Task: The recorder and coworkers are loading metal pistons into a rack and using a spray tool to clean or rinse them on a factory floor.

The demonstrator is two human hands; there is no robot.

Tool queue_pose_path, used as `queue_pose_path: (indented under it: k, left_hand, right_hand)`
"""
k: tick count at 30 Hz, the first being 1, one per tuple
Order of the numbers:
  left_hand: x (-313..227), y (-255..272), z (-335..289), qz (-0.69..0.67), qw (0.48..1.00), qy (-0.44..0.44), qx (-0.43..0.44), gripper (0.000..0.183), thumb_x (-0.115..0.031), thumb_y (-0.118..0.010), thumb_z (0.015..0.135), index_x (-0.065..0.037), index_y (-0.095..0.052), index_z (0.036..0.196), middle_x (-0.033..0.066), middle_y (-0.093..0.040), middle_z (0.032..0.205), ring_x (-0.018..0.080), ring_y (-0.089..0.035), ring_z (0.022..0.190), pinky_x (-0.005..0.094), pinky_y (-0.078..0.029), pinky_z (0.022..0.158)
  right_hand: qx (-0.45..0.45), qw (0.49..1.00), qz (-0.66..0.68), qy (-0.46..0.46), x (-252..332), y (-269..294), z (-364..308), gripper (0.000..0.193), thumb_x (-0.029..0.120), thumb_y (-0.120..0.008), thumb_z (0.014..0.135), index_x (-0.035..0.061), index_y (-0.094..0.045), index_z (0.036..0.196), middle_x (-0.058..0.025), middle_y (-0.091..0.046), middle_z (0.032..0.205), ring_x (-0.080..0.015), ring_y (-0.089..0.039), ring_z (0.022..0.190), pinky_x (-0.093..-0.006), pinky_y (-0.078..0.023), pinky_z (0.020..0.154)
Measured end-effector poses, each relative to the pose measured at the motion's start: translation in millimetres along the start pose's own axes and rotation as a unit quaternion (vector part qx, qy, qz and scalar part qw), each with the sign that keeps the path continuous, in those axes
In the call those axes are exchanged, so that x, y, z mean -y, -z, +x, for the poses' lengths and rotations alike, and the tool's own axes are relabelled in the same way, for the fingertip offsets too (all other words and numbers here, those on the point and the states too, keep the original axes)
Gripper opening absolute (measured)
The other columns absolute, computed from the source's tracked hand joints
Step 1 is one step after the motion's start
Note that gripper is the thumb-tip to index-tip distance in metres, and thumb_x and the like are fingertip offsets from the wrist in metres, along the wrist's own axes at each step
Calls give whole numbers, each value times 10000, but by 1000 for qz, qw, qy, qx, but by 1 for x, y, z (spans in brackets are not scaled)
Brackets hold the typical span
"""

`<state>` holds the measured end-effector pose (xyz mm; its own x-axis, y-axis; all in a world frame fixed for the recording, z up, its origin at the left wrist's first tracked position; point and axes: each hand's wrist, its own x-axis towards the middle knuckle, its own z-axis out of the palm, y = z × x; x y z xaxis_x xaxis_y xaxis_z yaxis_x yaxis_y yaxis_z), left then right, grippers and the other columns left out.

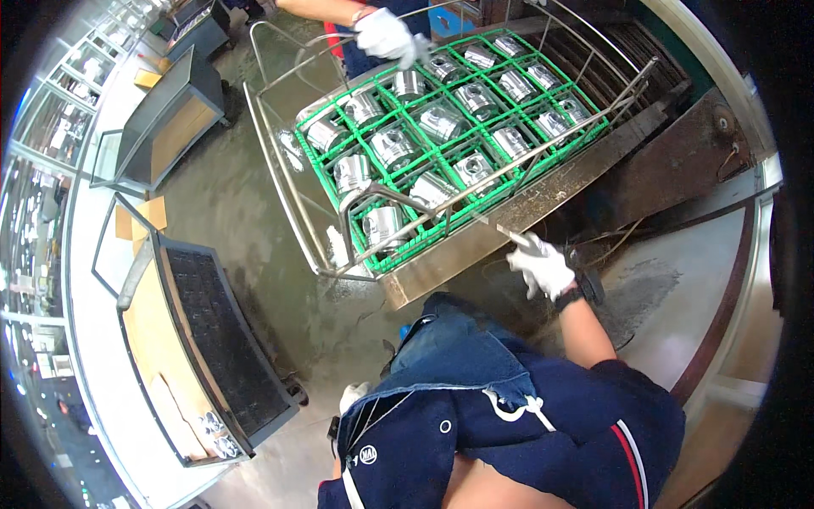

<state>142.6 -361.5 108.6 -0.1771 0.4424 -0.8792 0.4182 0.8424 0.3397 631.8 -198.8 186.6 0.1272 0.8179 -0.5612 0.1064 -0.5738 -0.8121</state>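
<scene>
Cylinders [392, 146] of bright, smooth metal, several with a round hole through the side wall, sit in the square cells of a green grid basket [417, 248] across the upper middle of the view, ahead of the person. The grid's bars look coated, glossy against the grey shine inside them. Around it runs a frame of bent metal tube [320, 271] with rounded corners, and along the near side lies a flat, brown-stained ledge [445, 265].

The right hand [543, 268], in a white fabric glove, closes around a slender, pale, rod-like tool [507, 232] that slants toward the basket's near edge; whether its tip touches anything cannot be told. A black band [570, 297] circles that wrist. Of the left hand [354, 396], only some white glove shows beside the faded blue denim-like apron [458, 352], so its grip cannot be told.

Across the basket, a co-worker's gloved hand [388, 36] hangs near the far row of cylinders, fingers pointing down; contact is unclear.

To the left stands a dark-framed cart [229, 322] with a textured black surface and tan boarding, a cardboard box [153, 216] at its far end. The grey floor [284, 293] has a damp-looking sheen.
</scene>
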Motion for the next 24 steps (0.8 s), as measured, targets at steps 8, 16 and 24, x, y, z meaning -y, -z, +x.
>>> queue_pose_path:
  k: [8, 16, 24]
  left_hand:
    - [42, -5, 59, -2, 992, -18, -128, 528, -377, -656, 830, 26, -638, 1171, 199, -707, 1036, 298, -676, 965, 352, -495, 862]
    - [129, -45, 46, 18, 991, 60, -119, 549, -407, -627, 842, 21, -640, 1185, 237, -693, 1061, 340, -659, 1039, 383, -481, 902]
    - [150, -46, -2, 86, 985, 123, -83, 551, -416, -623, 827, 9, -649, 1178, 230, -687, 1087, 350, -648, 1066, 382, -476, 917]
  right_hand:
    - [-2, 989, -145, 21, 106, -50, 57, 408, 274, -752, 797, 76, -643, 1137, -5, -616, 740, -86, -490, 502, -288, -461, 391]
    - [177, 966, -171, 78, 126, -97, 112, 542, 366, -640, 892, 174, -528, 1387, -90, -645, 1230, -228, -646, 986, -344, -532, 829]
    - [174, 856, -394, 285, 120, -119, 142, 545, 352, -676, 851, 110, -564, 1326, -117, -672, 1176, -266, -626, 1026, -344, -485, 911]
